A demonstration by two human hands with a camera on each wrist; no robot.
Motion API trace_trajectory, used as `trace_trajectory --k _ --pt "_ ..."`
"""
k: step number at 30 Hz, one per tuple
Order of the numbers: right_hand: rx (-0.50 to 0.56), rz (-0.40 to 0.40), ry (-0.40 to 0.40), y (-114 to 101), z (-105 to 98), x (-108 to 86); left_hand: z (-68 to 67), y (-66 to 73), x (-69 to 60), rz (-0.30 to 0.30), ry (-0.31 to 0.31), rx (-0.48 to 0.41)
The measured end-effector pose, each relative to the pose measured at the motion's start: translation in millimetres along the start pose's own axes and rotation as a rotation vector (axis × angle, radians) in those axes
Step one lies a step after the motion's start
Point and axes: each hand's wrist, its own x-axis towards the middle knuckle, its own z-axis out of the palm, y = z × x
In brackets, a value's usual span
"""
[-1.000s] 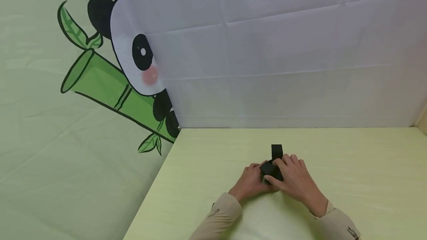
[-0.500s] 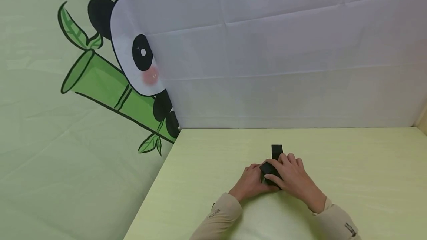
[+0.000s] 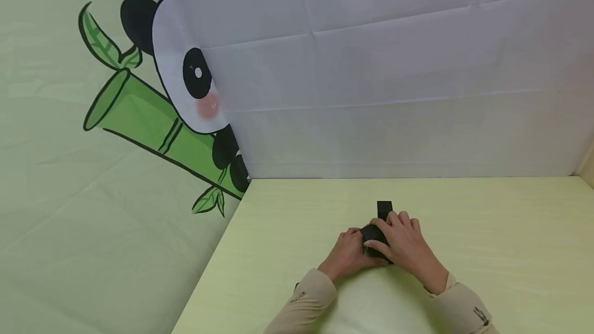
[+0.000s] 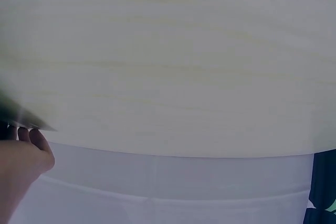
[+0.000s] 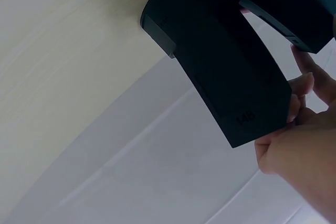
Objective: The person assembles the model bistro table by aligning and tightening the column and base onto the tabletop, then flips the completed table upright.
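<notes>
A black blocky object (image 3: 374, 236) sits between both hands on the table. One upright black block (image 3: 383, 209) stands at its far side. In the right wrist view that tall part (image 5: 244, 93) carries the mark "148", beside a shorter black arm (image 5: 289, 11). My left hand (image 3: 349, 253) grips the object from the left, its fingertips partly hidden. My right hand (image 3: 408, 246) pinches the near black part between thumb and index finger, the other fingers curled by the upright block. In the left wrist view, the hand (image 4: 23, 156) lies beside a blurred dark edge (image 4: 23, 116).
The pale yellow table (image 3: 287, 220) ends at a whitish cloth wall (image 3: 394, 92) at the back. On the left hangs a green cloth (image 3: 69, 231) with a panda and bamboo print.
My right hand has shifted slightly left, and its index finger now reaches further over the near black part. The left hand and the upright block stay nearly still.
</notes>
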Motion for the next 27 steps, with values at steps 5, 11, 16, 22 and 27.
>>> trace_trajectory --k 5,11,16,22,27 --pt "-0.035 -0.036 0.035 0.4 2.2 -0.2 1.4 -0.8 -0.1 0.013 0.017 0.010" --pt "-0.060 -0.019 0.037 -1.5 3.4 0.2 4.3 -2.7 0.7 0.018 0.028 0.032" --pt "-0.073 -0.008 0.032 -3.0 3.0 -0.1 5.2 -2.9 1.0 0.013 0.024 0.029" --pt "-0.061 -0.006 0.030 -3.6 1.6 -0.2 5.2 -2.0 1.7 -0.002 0.013 0.020" --pt "-0.065 0.005 0.035 -3.9 2.0 -0.5 4.6 -2.5 1.4 -0.008 0.003 0.017"
